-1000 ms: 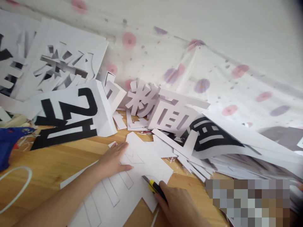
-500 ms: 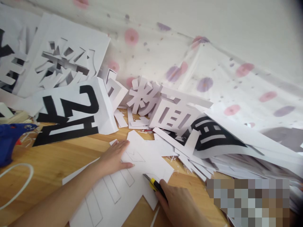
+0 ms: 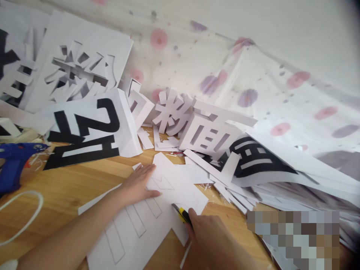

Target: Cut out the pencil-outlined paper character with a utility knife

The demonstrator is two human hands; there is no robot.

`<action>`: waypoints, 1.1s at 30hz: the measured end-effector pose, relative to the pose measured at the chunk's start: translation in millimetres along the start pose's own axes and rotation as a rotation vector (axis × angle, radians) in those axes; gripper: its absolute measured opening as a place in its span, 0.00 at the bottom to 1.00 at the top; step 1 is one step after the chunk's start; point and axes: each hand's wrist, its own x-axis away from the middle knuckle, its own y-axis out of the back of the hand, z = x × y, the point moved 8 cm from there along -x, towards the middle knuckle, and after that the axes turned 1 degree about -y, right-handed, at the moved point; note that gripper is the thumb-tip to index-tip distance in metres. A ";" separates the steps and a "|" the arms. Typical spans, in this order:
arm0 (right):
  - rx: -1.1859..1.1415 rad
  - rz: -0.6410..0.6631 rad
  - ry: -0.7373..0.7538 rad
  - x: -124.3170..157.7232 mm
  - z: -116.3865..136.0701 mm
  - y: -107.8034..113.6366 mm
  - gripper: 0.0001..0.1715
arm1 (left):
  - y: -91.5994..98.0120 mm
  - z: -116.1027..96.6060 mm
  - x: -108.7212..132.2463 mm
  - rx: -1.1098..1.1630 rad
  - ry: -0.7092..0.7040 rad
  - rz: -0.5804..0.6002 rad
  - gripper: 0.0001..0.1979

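Observation:
A white foam board (image 3: 152, 232) with pencilled outlines lies on the wooden table, its edges cut into an angular shape. My left hand (image 3: 140, 183) rests flat on the upper part of the board, fingers together and stretched out, thumb apart. In my right hand (image 3: 205, 232) is a yellow and black utility knife (image 3: 184, 215), its blade pointing up and left over the board's right part. Whether the blade tip touches the board I cannot tell. A thin white strip (image 3: 185, 255) lies beside the board's lower right edge.
White three-dimensional characters (image 3: 208, 129) stand at the back against a flowered plastic sheet (image 3: 208, 60). A blue glue gun (image 3: 14, 161) with a white cord lies left. Paper with black characters (image 3: 90, 127) leans behind the board. Offcuts (image 3: 230, 195) and a stack of sheets lie right.
The whole view has shifted slightly, so things sit a little further right. Both hands keep nearly the same place on the board, and the knife stays in my right hand.

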 end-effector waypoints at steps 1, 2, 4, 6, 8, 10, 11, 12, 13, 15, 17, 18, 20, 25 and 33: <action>0.012 -0.002 0.020 -0.6 1.0 2.9 0.08 | -1.1 1.0 -0.4 -0.005 -0.005 -0.008 0.42; 0.020 -0.001 0.040 -0.9 1.9 6.3 0.08 | -2.1 2.0 -0.8 -0.007 -0.010 -0.016 0.43; 0.014 0.003 0.077 -0.9 2.9 14.1 0.08 | -2.9 3.1 -1.3 0.001 -0.018 -0.031 0.43; -0.004 0.000 0.093 -0.7 2.6 22.1 0.09 | -2.4 2.8 -1.3 0.013 -0.021 -0.032 0.43; 0.005 0.010 0.108 -0.4 3.1 26.1 0.09 | -1.4 1.6 -0.9 0.011 -0.013 -0.016 0.44; 0.035 0.037 0.120 0.2 3.9 24.9 0.08 | -0.4 0.7 -0.4 -0.008 0.002 0.010 0.44; 0.045 0.051 0.127 0.7 4.2 23.0 0.08 | 0.0 0.7 -0.3 -0.019 0.011 0.021 0.44; 0.048 0.059 0.132 1.3 4.2 20.9 0.07 | 0.2 0.7 -0.4 -0.027 0.017 0.032 0.45; 0.047 0.057 0.132 1.9 3.6 19.0 0.07 | 0.0 1.1 -0.6 -0.033 0.022 0.042 0.45; 0.047 0.037 0.129 3.3 1.4 15.3 0.07 | -0.6 1.6 -1.3 -0.037 0.021 0.055 0.46; 0.061 0.009 0.137 4.9 -0.2 11.7 0.06 | -1.0 2.0 -2.1 -0.035 0.016 0.057 0.47; 0.070 0.002 0.146 5.7 -0.6 9.5 0.06 | -1.1 2.2 -2.5 -0.032 0.016 0.057 0.47; 0.088 -0.009 0.164 7.0 -1.1 5.5 0.06 | -1.2 2.2 -2.8 -0.027 0.017 0.058 0.47; 0.105 -0.016 0.184 9.1 -4.1 0.3 0.08 | -0.6 1.9 -2.0 -0.015 0.043 0.077 0.48; 0.035 0.077 0.127 14.0 -10.8 -6.0 0.08 | 1.9 0.0 -2.2 0.002 0.065 0.093 0.47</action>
